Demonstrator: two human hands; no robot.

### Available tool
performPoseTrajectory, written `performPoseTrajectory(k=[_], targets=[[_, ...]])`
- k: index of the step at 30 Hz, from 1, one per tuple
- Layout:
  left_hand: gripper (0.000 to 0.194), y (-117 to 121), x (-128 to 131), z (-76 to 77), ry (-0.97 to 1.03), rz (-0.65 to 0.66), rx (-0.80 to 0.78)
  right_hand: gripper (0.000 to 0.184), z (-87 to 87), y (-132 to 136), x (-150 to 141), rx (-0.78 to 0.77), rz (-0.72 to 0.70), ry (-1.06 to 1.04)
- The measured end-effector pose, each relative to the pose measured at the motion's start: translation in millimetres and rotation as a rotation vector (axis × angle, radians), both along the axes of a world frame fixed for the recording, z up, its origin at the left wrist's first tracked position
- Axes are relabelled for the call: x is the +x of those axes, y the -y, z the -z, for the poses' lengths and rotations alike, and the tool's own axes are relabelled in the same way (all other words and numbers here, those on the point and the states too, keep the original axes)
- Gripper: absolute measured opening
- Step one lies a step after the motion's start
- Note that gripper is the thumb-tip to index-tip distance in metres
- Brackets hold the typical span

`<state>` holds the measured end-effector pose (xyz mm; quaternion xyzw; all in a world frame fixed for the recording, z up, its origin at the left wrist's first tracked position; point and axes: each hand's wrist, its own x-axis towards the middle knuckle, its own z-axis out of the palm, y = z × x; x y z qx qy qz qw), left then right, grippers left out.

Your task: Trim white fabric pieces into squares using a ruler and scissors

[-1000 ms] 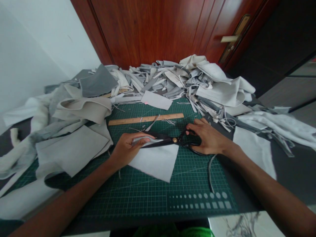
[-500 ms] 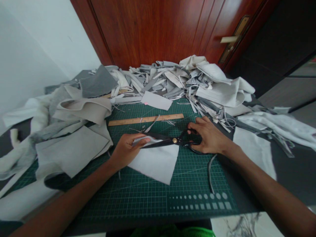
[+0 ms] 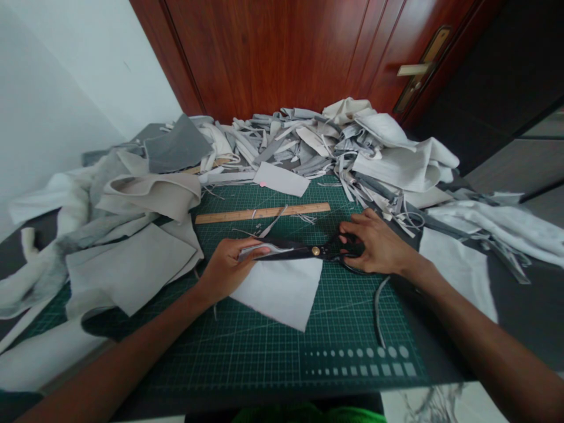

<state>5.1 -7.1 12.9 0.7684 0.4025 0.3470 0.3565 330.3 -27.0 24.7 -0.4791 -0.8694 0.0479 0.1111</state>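
My right hand (image 3: 375, 242) is closed around the handles of black scissors (image 3: 315, 251), whose blades point left. Those blades lie along the upper edge of a light grey fabric piece (image 3: 282, 288), nearly together. At the piece's upper left corner, my left hand (image 3: 230, 264) pinches the fabric between thumb and fingers, close to the blade tips. The fabric's lower part hangs toward me over the green cutting mat (image 3: 264, 358). A wooden ruler (image 3: 211, 218) lies just beyond the hands, with thin fabric trimmings (image 3: 275, 220) across and beside it.
Piled fabric scraps (image 3: 282, 138) line the back against a red-brown door (image 3: 264, 53). More folded cloth (image 3: 132, 258) covers the left side. A flat white fabric piece (image 3: 458, 264) lies right of the mat. A thin grey strip (image 3: 378, 311) rests near my right forearm.
The scissor blades have closed further along the fabric's upper edge, and the handles have come together. My left hand keeps its pinch. The whole view has shifted slightly.
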Motion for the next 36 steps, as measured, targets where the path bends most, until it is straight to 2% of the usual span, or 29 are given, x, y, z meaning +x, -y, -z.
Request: performPoseTrajectory(k=[6,12,30,36], targets=[[0.021,-0.6,-0.9,0.6,0.002,0.031,0.053,0.016,2.7,-0.7,1.0,0.01,-0.009,-0.018],[0.02,-1.4,-1.8,3.2,-0.002,0.007,0.117,0.013,5.5,-0.8,2.4,0.016,-0.022,-0.034],[0.018,-3.0,-3.8,6.1,0.04,0.035,0.134,0.014,5.9,-1.7,6.9,0.057,-0.026,-0.082],[0.017,-3.3,-2.7,8.9,0.045,-0.004,0.145,0.018,5.2,-1.8,7.2,0.063,-0.032,-0.056]])
